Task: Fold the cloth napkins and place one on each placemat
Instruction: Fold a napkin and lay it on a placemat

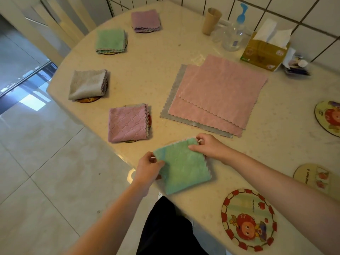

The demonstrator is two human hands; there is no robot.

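Head-camera footage is filled by a pale round table (147, 70) set against a tiled wall. Near its front edge, a folded green napkin (182, 166) is held flat by both hands. Its left edge is pinched by the left hand (149, 168), with the thumb laid on top and the other fingers curled beneath. Its far right corner is gripped by the right hand (206, 146), with the fingers bent around the fabric. Whether a placemat lies under this napkin cannot be told. Four folded napkins are seen along the left side of the table, each resting on a round placemat that is mostly covered: a pink napkin (127, 124) just beyond the left hand, a grey napkin (88, 83) further left, a second green napkin (110, 40) beyond that, and a purple napkin (145, 20) farthest away. At the centre right, a stack of unfolded cloths (215, 94) is spread flat, with two pink ones laid over a grey one. Three uncovered placemats are visible on the right side: a red-bordered placemat (249, 219) nearest the person, a cream placemat (312, 176) beyond it, and a third placemat (329, 116) cut off by the right edge. By the wall, a beige cup (211, 21), a clear bottle (235, 34) with a blue top and a tissue box (265, 52) are grouped together.
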